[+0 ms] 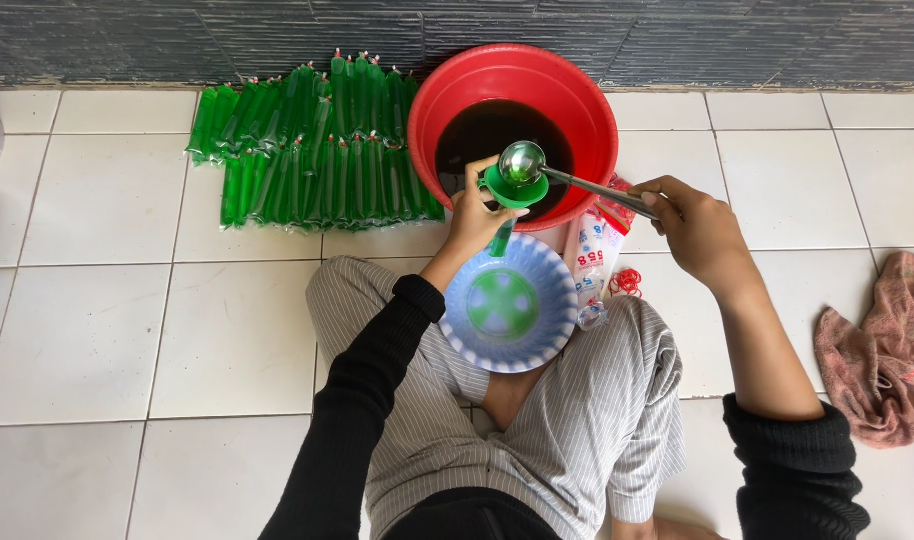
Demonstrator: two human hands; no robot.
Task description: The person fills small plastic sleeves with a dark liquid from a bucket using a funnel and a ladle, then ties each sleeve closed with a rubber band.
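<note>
Striped trousers [577, 430] are seen nearest, with a blue bowl [507, 303] resting on the lap. A green funnel [515, 187] is gripped by the left hand [474, 215] over the red basin [512, 120]. A steel ladle [524, 162] is tilted into it, its handle pinched in the right hand [699, 230]. Filled green tubes [307, 150] are laid beside the basin.

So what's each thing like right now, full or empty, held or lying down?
Red basin: holds dark liquid.
Green funnel: held by left hand, over a thin green bag.
Metal ladle: held by right hand, tipped over the funnel.
Blue bowl: on the lap.
Green tubes: filled, lying in rows.
Pink cloth: crumpled on the floor.
</note>
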